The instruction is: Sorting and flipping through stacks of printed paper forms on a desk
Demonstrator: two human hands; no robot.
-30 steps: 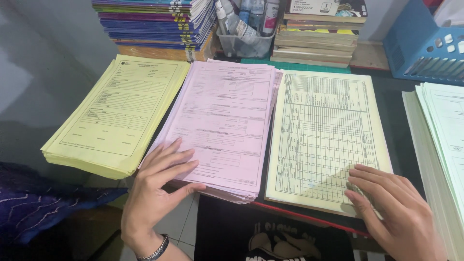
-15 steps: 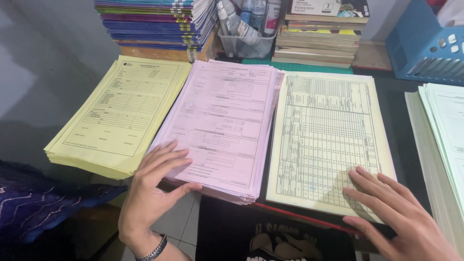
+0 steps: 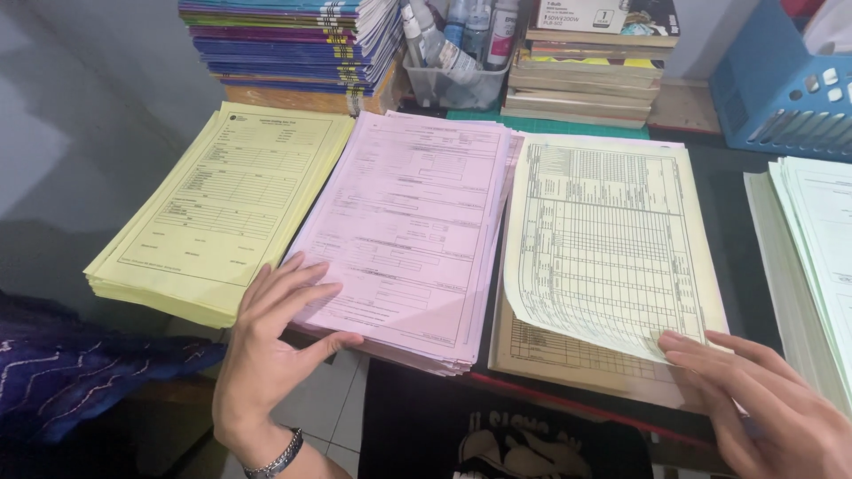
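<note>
Four stacks of printed forms are lying across a dark table [image 3: 728,222] in the head camera's single view. At lower right, the right hand [image 3: 763,408] is lifting the top cream sheet [image 3: 603,239] off its stack, fingers spread with the tips under the near right corner; whether the thumb is pinching it cannot be told. Raising only that corner, slowly, looks wise so one sheet parts cleanly. At lower centre, the left hand [image 3: 271,341] is pressing flat, fingers splayed, on the pink stack [image 3: 408,222]. A yellow stack [image 3: 222,204] is sitting at left, a pale green stack [image 3: 816,257] crowding the right edge. Books [image 3: 293,44], bottles [image 3: 453,35] and a blue basket [image 3: 781,89] are lining the top.
</note>
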